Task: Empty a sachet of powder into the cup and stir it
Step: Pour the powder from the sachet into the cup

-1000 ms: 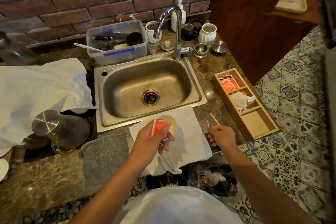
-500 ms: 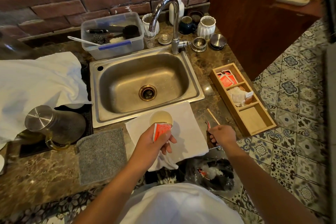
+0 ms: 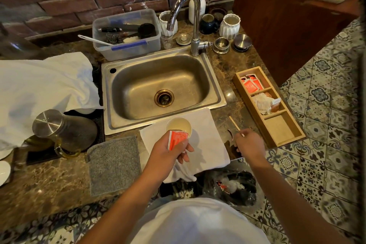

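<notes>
Head view shows the left hand [image 3: 168,152] pinching the orange sachet [image 3: 176,138], light and limp so best held by its edges, over the cup [image 3: 179,126] at 12 o'clock of it, while the right hand [image 3: 248,142] closes on a thin stir stick [image 3: 236,126].

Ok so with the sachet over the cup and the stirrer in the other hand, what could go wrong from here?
1. The left hand holds the sachet over the near rim of the cup, not its middle, so powder could land on the white cloth.
2. The cup stands on that soft cloth beside the sink; stirring with the wooden stirrer in the right hand might tip it.
</notes>
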The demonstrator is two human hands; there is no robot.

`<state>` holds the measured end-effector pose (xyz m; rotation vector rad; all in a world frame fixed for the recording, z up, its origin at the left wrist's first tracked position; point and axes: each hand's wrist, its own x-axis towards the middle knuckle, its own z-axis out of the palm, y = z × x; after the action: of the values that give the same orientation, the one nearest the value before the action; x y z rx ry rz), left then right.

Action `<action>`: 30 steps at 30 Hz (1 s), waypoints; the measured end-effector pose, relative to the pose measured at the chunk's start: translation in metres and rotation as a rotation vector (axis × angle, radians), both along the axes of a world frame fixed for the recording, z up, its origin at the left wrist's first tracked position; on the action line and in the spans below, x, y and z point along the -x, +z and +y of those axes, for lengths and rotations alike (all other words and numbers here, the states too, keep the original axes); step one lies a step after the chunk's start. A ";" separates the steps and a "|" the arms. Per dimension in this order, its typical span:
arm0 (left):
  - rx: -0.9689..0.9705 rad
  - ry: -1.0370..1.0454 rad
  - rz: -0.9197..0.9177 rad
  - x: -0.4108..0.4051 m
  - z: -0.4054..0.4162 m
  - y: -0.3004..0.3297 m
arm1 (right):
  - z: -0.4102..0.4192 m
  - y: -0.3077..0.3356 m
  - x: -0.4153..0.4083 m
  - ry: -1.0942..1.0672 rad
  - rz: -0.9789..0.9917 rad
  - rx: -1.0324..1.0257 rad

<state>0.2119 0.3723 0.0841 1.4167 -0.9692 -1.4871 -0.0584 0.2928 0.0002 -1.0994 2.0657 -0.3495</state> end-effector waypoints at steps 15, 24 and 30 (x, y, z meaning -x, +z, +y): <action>0.046 0.106 -0.050 -0.008 -0.003 0.006 | 0.039 0.106 -0.109 0.500 -0.713 0.131; -0.009 0.168 -0.013 -0.007 -0.003 0.004 | 0.035 0.085 -0.127 0.439 -0.587 0.164; -0.078 0.218 -0.009 -0.008 -0.002 -0.007 | 0.037 0.078 -0.128 0.523 -0.478 0.251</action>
<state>0.2203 0.3708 0.0769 1.5345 -0.7424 -1.3697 0.0693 0.3298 0.0786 -1.4871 1.2859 -0.5513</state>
